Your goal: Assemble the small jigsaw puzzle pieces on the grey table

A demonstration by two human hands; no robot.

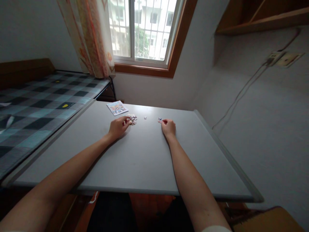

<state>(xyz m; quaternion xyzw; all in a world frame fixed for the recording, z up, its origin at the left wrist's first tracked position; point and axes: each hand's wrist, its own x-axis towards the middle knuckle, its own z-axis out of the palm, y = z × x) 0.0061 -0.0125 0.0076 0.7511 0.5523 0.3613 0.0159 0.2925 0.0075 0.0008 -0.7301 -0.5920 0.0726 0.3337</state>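
Note:
A small pile of jigsaw puzzle pieces [132,119] lies on the grey table toward its far side. My left hand [118,126] is at the pile's left edge, with fingers curled and thumb bent toward them. What its fingertips hold, if anything, is too small to make out. One single jigsaw piece [145,118] lies apart, between my hands. Further right, my right hand [169,126] rests on the table in a pinch, its fingertips at a few jigsaw pieces [159,120]. One of these pieces appears to be at the fingertips.
A square printed picture card [117,108] lies behind the pile on the table [135,161]. Left of the table stands a bed with a checked cover [60,93]. A wall with a socket and hanging cable [238,96] is on the right, a window [145,32] ahead.

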